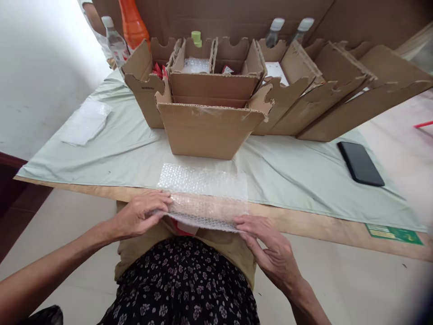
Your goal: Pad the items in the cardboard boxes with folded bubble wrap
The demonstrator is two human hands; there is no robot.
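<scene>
A clear piece of bubble wrap lies across the table's front edge, its near side curled over toward me. My left hand pinches the near left corner between thumb and fingers. At the near right corner, my right hand grips the wrap in the same way, fingers on top and thumb beneath. The wrap's far part rests flat on the pale green cloth. Below the near edge, a small red and white item shows partly at my lap; its kind is hidden.
A cardboard bin stands just beyond the wrap, with several more bins behind it. A black phone lies at right. Folded clear wrap lies at left. An orange bottle and clear bottles stand at the back.
</scene>
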